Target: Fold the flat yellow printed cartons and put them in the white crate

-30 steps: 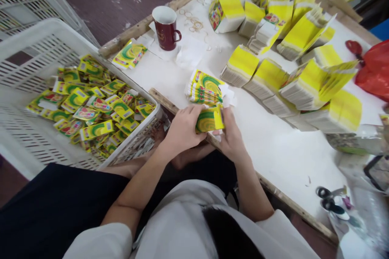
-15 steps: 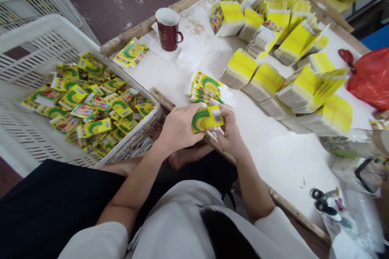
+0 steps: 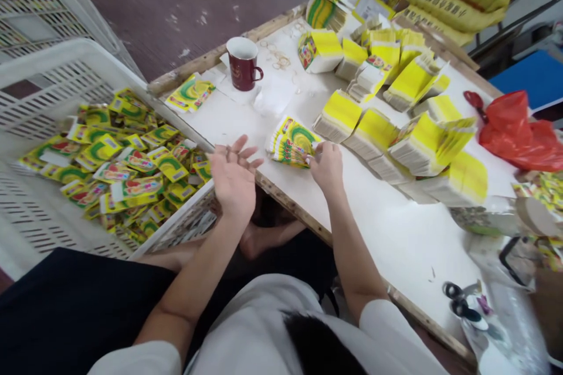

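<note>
My left hand (image 3: 233, 179) is palm up with its fingers apart and holds nothing, beside the crate's near corner at the table edge. My right hand (image 3: 326, 165) pinches the right edge of a fanned pile of flat yellow and green printed packets (image 3: 292, 139) on the table. Whether one packet or several are between its fingertips is hard to see. To the left, a white plastic crate (image 3: 83, 53) contains many loose folded packets (image 3: 171, 164) of the same print.
A maroon mug (image 3: 243, 64) stands near the far edge, with a few flat packets (image 3: 191, 94) to its left. Bundled yellow card stacks (image 3: 338, 114) fill the table's far right side. Further right lie a red plastic bag (image 3: 510, 132) and black-handled scissors (image 3: 457, 299).
The folded packet that both hands held has left them, and another packet now lies on top in the crate. My left hand has opened and moved left; my right hand has reached to the pile.
</note>
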A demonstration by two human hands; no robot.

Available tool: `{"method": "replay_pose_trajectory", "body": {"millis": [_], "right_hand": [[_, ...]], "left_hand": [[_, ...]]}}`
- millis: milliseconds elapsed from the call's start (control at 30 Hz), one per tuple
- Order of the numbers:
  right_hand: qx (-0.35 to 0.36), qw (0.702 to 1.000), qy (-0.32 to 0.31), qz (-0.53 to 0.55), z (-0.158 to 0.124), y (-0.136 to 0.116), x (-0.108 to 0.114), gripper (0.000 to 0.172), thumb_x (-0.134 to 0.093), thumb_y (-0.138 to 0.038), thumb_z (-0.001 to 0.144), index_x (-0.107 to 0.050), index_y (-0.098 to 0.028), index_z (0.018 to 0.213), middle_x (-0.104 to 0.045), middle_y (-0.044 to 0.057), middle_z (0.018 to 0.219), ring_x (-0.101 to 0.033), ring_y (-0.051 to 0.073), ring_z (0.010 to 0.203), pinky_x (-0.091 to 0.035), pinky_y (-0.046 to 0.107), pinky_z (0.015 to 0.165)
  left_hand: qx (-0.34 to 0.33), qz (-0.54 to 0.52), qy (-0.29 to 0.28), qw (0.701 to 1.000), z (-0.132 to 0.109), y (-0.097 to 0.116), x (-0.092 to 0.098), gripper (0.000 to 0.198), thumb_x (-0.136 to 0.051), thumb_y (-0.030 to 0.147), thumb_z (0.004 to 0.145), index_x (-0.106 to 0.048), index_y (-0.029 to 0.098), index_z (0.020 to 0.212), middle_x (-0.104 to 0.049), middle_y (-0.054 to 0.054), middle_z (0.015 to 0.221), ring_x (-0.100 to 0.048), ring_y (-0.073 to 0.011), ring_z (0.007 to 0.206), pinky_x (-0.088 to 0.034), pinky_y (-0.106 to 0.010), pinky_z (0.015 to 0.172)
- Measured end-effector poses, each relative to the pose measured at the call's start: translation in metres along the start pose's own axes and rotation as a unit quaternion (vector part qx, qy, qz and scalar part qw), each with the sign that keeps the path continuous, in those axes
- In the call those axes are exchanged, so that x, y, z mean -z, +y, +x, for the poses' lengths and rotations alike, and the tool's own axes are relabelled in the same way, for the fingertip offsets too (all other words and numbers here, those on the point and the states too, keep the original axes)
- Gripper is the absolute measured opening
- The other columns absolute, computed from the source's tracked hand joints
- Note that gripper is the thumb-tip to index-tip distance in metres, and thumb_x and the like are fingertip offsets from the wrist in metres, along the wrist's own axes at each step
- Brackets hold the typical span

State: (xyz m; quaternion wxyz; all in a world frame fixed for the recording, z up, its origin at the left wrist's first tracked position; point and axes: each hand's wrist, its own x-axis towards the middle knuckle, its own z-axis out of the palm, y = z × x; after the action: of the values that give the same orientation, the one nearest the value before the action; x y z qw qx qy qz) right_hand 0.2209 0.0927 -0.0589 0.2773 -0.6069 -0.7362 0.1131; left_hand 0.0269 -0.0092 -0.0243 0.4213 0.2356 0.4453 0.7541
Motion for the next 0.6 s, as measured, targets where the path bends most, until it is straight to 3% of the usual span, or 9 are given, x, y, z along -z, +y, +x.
{"method": "replay_pose_trajectory", "body": {"millis": [133, 267, 333, 433, 500, 600], "right_hand": [[-0.028, 0.998, 0.004, 0.059, -0.005, -0.008, 0.008, 0.03, -0.07, -0.026, 0.076, -0.045, -0.024, 0.092, -0.059, 0.003, 0.084, -0.055, 0.023, 0.076, -0.048, 0.041, 0.074], [-0.03, 0.978, -0.048, 0.202, -0.03, -0.035, 0.028, 0.036, -0.07, -0.028, 0.077, -0.04, -0.025, 0.095, -0.052, -0.005, 0.074, -0.05, 0.015, 0.061, -0.043, 0.032, 0.06], [-0.003, 0.95, -0.125, 0.286, -0.05, -0.05, 0.034, 0.035, -0.072, -0.027, 0.077, -0.041, -0.025, 0.095, -0.052, -0.006, 0.075, -0.051, 0.014, 0.062, -0.043, 0.029, 0.059], [0.017, 0.87, -0.241, 0.431, -0.081, -0.07, 0.034, 0.037, -0.075, -0.03, 0.08, -0.042, -0.026, 0.097, -0.054, -0.006, 0.077, -0.054, 0.014, 0.064, -0.044, 0.026, 0.057], [0.001, 0.832, -0.249, 0.496, -0.096, -0.079, 0.028, 0.045, -0.078, -0.033, 0.079, -0.04, -0.028, 0.101, -0.055, -0.006, 0.08, -0.056, 0.014, 0.067, -0.045, 0.026, 0.059], [-0.02, 0.84, -0.218, 0.496, -0.105, -0.083, 0.021, 0.056, -0.083, -0.035, 0.074, -0.041, -0.028, 0.11, -0.057, -0.005, 0.086, -0.057, 0.014, 0.072, -0.048, 0.027, 0.064]], "left_hand": [[0.042, 0.066, -0.035, 0.996, -0.01, -0.017, -0.013, 0.053, -0.028, 0.073, 0.092, -0.04, 0.03, 0.12, -0.057, -0.011, 0.14, -0.065, -0.019, 0.116, -0.058, -0.034, 0.089], [0.068, 0.04, -0.037, 0.996, -0.02, -0.027, -0.023, 0.069, -0.037, 0.081, 0.083, -0.037, 0.026, 0.125, -0.052, -0.017, 0.141, -0.06, -0.0227, 0.124, -0.055, -0.039, 0.094], [0.066, 0.051, -0.049, 0.995, -0.027, -0.029, -0.025, 0.076, -0.032, 0.086, 0.08, -0.043, 0.024, 0.123, -0.059, -0.015, 0.13, -0.06, -0.0254, 0.121, -0.056, -0.041, 0.089], [0.084, 0.096, -0.05, 0.991, -0.036, -0.032, -0.023, 0.081, -0.015, 0.088, 0.082, -0.052, 0.022, 0.111, -0.065, -0.013, 0.104, -0.065, -0.0268, 0.105, -0.057, -0.042, 0.077], [0.098, 0.117, -0.045, 0.987, -0.037, -0.032, -0.018, 0.078, -0.012, 0.085, 0.085, -0.055, 0.022, 0.104, -0.063, -0.011, 0.092, -0.065, -0.0248, 0.094, -0.056, -0.041, 0.074], [0.102, 0.118, -0.016, 0.988, -0.034, -0.027, -0.014, 0.069, -0.021, 0.082, 0.089, -0.055, 0.022, 0.098, -0.059, -0.007, 0.083, -0.062, -0.0212, 0.086, -0.056, -0.037, 0.075]]}}
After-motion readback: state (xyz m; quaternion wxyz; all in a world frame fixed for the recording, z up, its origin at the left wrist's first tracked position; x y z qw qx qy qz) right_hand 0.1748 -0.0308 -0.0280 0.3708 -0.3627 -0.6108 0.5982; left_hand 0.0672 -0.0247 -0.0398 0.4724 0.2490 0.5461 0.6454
